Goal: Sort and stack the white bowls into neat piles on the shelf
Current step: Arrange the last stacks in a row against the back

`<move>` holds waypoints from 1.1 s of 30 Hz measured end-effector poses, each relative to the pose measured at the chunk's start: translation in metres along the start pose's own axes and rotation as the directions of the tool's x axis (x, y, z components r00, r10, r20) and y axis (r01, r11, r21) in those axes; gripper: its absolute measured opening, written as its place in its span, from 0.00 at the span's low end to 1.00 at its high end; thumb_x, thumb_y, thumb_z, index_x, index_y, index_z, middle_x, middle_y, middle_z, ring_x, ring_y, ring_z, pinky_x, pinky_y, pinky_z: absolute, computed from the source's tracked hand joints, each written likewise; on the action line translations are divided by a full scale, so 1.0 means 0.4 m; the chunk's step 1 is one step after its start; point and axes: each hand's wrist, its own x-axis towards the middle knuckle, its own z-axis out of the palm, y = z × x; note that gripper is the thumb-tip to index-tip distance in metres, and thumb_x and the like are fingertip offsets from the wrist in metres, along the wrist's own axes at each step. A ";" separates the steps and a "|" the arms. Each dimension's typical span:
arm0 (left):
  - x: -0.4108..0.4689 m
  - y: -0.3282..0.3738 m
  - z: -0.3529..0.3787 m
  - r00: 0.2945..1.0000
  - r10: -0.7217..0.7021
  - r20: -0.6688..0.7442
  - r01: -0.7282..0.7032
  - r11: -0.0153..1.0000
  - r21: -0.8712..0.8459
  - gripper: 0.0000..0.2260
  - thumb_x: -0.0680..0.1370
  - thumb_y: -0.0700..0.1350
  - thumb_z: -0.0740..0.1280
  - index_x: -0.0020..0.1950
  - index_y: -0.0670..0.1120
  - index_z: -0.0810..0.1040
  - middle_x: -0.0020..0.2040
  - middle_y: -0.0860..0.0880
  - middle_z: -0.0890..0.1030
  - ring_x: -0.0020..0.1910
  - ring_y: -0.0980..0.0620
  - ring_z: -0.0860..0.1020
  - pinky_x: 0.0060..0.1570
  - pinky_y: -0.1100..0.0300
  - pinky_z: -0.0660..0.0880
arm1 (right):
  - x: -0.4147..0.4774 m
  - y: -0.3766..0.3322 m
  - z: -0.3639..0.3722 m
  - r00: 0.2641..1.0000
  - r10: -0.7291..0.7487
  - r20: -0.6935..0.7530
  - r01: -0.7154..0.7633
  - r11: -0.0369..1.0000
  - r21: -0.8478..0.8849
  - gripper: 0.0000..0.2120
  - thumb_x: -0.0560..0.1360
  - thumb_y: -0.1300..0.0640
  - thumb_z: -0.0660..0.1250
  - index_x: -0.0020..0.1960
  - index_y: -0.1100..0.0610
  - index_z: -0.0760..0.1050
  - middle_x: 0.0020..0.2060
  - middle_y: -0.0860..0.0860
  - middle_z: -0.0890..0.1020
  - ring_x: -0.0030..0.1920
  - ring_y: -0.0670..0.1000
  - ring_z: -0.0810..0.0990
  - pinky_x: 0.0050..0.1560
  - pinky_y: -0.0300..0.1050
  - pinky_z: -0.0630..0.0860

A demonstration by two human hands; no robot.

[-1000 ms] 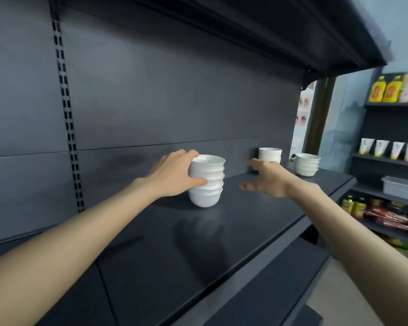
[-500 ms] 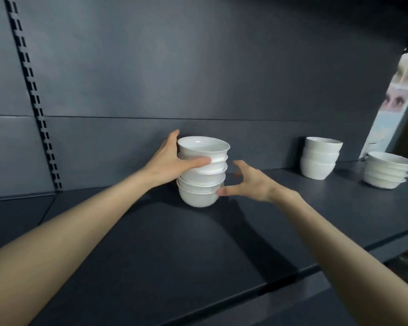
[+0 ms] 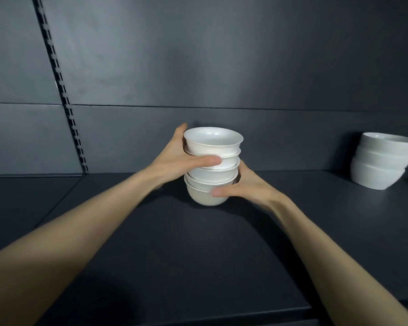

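Gripping the stack of white bowls from both sides on the dark shelf.
The right hand curls round its lowest bowls, the left hand round the upper ones, thumb across the front; farther right, a second pile stands near the back panel.

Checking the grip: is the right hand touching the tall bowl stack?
Touching. In the head view the right hand wraps the bowl stack, thumb against its bottom bowl.
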 end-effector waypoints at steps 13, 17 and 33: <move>0.008 -0.012 -0.003 0.998 0.054 -0.039 -0.054 0.999 -0.002 0.35 0.63 0.47 0.80 0.66 0.49 0.68 0.52 0.59 0.78 0.49 0.66 0.78 0.41 0.70 0.75 | 0.008 0.019 0.004 0.998 -0.046 -0.037 0.045 0.999 -0.028 0.31 0.65 0.68 0.77 0.58 0.42 0.72 0.56 0.46 0.82 0.56 0.42 0.80 0.53 0.33 0.76; 0.010 -0.011 -0.008 0.997 0.068 -0.031 -0.068 0.998 -0.005 0.34 0.63 0.47 0.80 0.65 0.48 0.70 0.52 0.58 0.80 0.50 0.64 0.79 0.43 0.68 0.75 | 0.006 0.022 0.003 0.998 -0.036 -0.045 0.035 0.999 -0.032 0.30 0.65 0.68 0.77 0.56 0.41 0.72 0.52 0.42 0.83 0.53 0.39 0.81 0.49 0.31 0.75; -0.003 -0.025 0.007 0.993 0.099 0.059 -0.090 0.986 -0.144 0.38 0.65 0.48 0.79 0.67 0.57 0.60 0.57 0.64 0.75 0.52 0.72 0.76 0.47 0.75 0.73 | 0.001 0.028 -0.003 0.998 -0.011 -0.056 0.009 0.999 -0.044 0.30 0.66 0.68 0.76 0.55 0.41 0.71 0.46 0.34 0.83 0.49 0.34 0.80 0.47 0.29 0.75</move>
